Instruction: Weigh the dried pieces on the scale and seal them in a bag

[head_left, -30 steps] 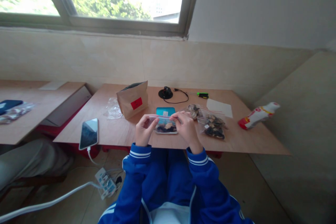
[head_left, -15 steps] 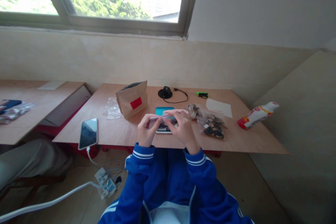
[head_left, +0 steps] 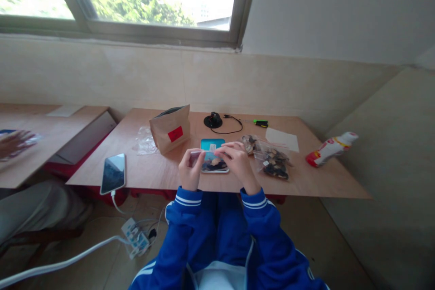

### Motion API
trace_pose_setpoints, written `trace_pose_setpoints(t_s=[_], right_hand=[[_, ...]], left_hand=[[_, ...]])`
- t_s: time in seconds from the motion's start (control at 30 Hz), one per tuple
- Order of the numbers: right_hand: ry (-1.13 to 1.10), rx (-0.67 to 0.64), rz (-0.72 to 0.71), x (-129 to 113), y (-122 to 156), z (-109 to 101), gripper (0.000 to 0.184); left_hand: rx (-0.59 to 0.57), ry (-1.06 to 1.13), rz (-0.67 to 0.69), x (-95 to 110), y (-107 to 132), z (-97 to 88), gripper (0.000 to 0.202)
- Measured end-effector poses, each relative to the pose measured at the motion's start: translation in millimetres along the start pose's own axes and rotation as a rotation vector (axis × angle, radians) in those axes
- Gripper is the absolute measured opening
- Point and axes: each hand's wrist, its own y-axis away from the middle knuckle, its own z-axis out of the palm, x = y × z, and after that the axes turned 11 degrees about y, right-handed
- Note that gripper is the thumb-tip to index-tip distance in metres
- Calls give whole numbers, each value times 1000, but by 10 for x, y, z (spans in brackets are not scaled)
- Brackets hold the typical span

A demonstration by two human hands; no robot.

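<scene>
My left hand (head_left: pixel 190 170) pinches the left end of the top edge of a small clear plastic bag (head_left: pixel 215 163). At its other end, my right hand (head_left: pixel 238 163) grips the same edge between thumb and fingers. Dark and tan pieces show through the bag, though they are too blurred to name. Beneath it lies a flat blue-and-white device (head_left: pixel 206 144) with a white label, partly covered by bag and hands. Right of my right hand lie a clear bag (head_left: pixel 276 163) of dark and brown pieces and a smaller bag (head_left: pixel 250 143) of paler ones.
A brown paper bag (head_left: pixel 174 132) stands behind my left hand, beside crumpled clear plastic (head_left: pixel 146 140). A phone (head_left: pixel 113 173) on a cable overhangs the front edge. Farther back are a black round-based device (head_left: pixel 213 120), screwdrivers (head_left: pixel 261 123) and paper (head_left: pixel 282 139). A bottle (head_left: pixel 331 148) is at right.
My fingers have moved apart along the bag's top edge, and more of the bag and the label below shows. At the left table, another person's hand has come into view over a packet.
</scene>
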Motion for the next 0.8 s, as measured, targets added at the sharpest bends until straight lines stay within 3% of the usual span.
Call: trace_pose_setpoints(t_s=[0.23,0.57,0.8], right_hand=[[-27,3,-7,87,-1,31,24],[-30,-127,17,262,-19,26,13],[-32,-89,27,328,-33,98,16]], left_hand=[[3,63,-57,-2,-5,-4,25],[-5,102,-84,-141,-137,-48,27],[-5,119,-127,-172,-160,-30,35]])
